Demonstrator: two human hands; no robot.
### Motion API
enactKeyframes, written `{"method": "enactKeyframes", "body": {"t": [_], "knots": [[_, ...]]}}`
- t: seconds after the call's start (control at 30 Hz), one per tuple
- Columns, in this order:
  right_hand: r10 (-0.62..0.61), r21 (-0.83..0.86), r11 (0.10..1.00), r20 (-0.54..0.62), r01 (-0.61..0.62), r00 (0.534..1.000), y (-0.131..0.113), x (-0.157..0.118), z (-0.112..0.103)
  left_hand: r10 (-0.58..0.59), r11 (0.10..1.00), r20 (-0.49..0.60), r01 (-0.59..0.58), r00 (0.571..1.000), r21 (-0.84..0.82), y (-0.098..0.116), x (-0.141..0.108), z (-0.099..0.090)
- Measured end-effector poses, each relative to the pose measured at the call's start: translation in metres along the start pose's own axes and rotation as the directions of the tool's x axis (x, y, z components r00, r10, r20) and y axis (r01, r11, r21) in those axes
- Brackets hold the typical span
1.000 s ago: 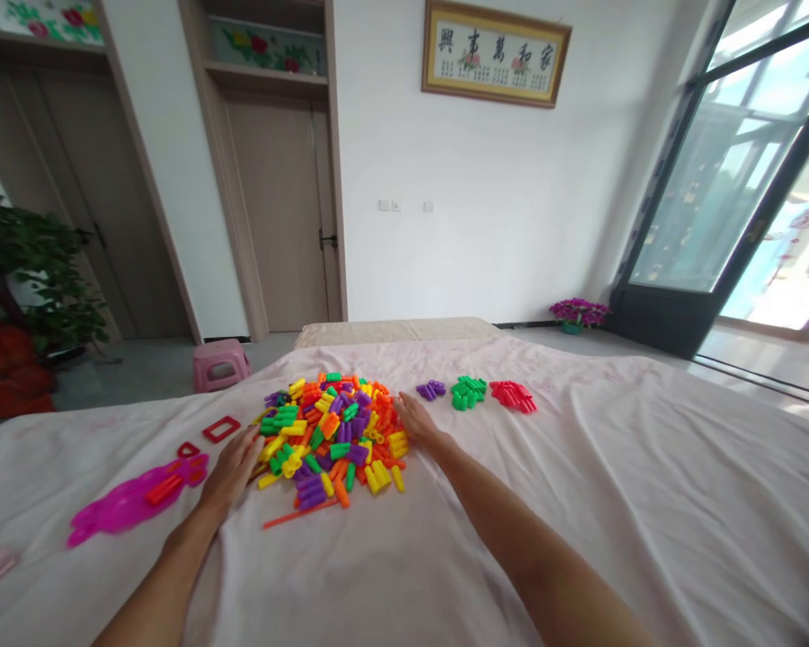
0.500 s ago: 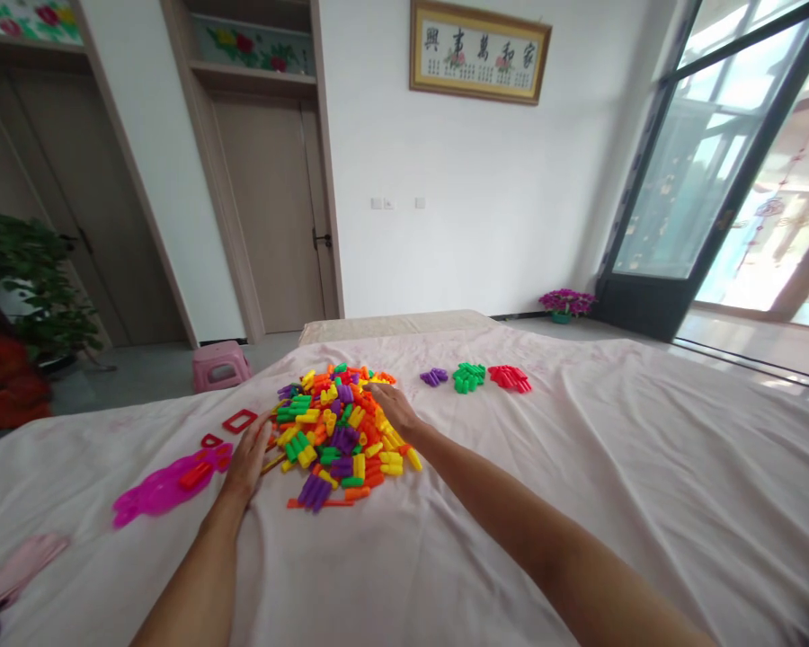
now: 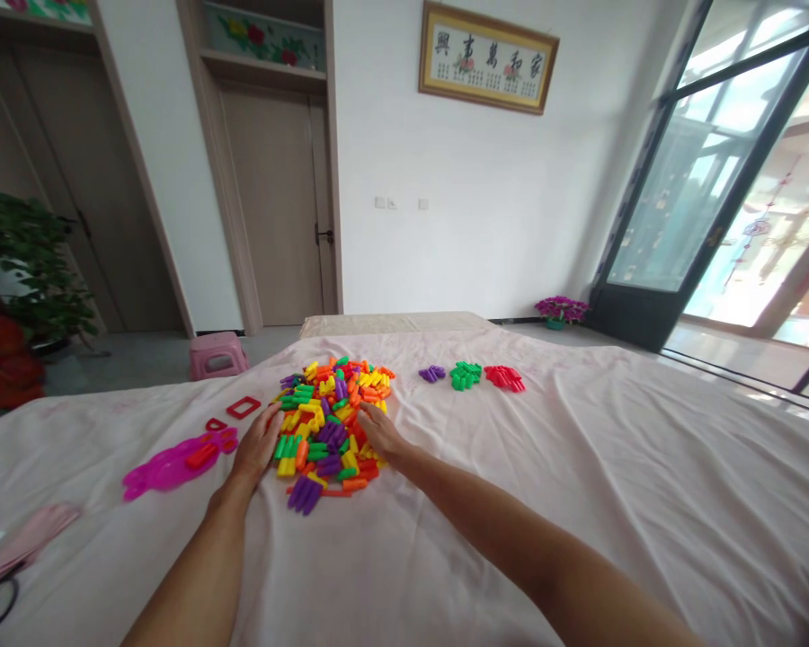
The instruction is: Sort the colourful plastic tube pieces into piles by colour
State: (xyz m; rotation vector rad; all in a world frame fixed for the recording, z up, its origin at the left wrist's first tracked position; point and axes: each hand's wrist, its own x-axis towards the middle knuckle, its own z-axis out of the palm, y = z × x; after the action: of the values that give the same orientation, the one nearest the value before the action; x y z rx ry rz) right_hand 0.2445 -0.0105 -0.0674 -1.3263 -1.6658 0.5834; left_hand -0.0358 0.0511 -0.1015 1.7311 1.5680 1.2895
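- The mixed pile of plastic pieces (image 3: 330,431) lay on the cloth (image 3: 499,485) between my hands, longer from near to far than across.
- My left hand (image 3: 260,440) was open along its left edge; my right hand (image 3: 380,435) reached over its right flank, fingers pointing inward, and I couldn't tell whether they gripped anything.
- The purple row (image 3: 305,494) slanted at the near end, closer to my left hand.
- My fingers hid parts of both edges; lower pieces were buried, and the orange strip (image 3: 337,492) was partly covered.
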Motion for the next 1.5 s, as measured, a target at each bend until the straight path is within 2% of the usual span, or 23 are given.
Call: {"method": "enactKeyframes", "body": {"t": [0.13,0.2,0.27,0.33,0.4,0.47,0.57,0.63,0.7,0.8,0.87,1.03,1.2,1.33,1.5], "knots": [[0.018,0.055,0.998,-0.012,-0.017,1.000,0.002,0.002,-0.020,-0.001,1.000,-0.041,0.002,0.999,0.029,-0.001,0.002,-0.001],[-0.020,0.046,0.999,0.012,0.019,1.000,0.003,0.001,-0.033,-0.004,0.999,-0.054,0.007,0.999,0.049,-0.002,0.003,0.000],[-0.123,-0.011,0.992,0.108,0.124,0.987,0.000,-0.002,-0.041,-0.004,0.998,-0.058,0.008,0.998,0.068,-0.004,0.005,0.000],[-0.229,-0.104,0.960,0.235,0.259,0.945,-0.005,-0.007,-0.045,-0.003,0.996,-0.052,0.007,0.999,0.084,-0.005,0.007,0.001],[-0.276,-0.185,0.919,0.331,0.349,0.902,-0.010,-0.011,-0.044,-0.009,0.995,-0.045,0.013,0.999,0.099,-0.007,0.008,0.001],[-0.275,-0.218,0.904,0.362,0.367,0.891,-0.012,-0.012,-0.041,-0.018,0.994,-0.039,0.022,0.999,0.110,-0.009,0.009,0.001],[-0.201,-0.161,0.953,0.294,0.255,0.935,-0.006,-0.009,-0.037,-0.023,0.993,-0.032,0.026,0.999,0.117,-0.013,0.011,0.001],[-0.114,-0.074,0.988,0.217,0.133,0.969,0.002,-0.007,-0.034,-0.019,0.993,-0.028,0.023,0.999,0.114,-0.015,0.012,0.002],[-0.041,0.047,0.998,0.175,0.034,0.984,0.012,-0.006,-0.034,-0.011,0.994,-0.025,0.014,1.000,0.107,-0.019,0.014,0.002],[-0.022,0.223,0.975,0.141,-0.010,0.990,0.023,-0.002,-0.043,0.003,0.993,-0.027,0.000,1.000,0.118,-0.025,0.015,0.002],[-0.010,0.278,0.960,0.102,-0.019,0.995,0.029,0.003,-0.056,0.005,0.990,-0.029,-0.001,1.000,0.138,-0.028,0.016,0.002],[0.149,0.252,0.956,0.026,-0.150,0.989,0.054,0.021,-0.109,-0.034,0.983,-0.022,0.038,0.999,0.180,-0.030,0.018,0.002],[0.205,0.180,0.966,-0.091,-0.186,0.974,0.095,0.029,-0.152,-0.051,0.983,-0.026,0.055,0.998,0.175,-0.030,0.020,0.001],[0.199,0.166,0.971,-0.156,-0.173,0.967,0.121,0.026,-0.164,-0.060,0.984,-0.026,0.064,0.998,0.164,-0.026,0.019,0.001],[0.191,0.109,0.978,-0.142,-0.176,0.971,0.136,0.024,-0.167,-0.089,0.978,-0.053,0.097,0.995,0.185,-0.018,0.015,0.001]]}}
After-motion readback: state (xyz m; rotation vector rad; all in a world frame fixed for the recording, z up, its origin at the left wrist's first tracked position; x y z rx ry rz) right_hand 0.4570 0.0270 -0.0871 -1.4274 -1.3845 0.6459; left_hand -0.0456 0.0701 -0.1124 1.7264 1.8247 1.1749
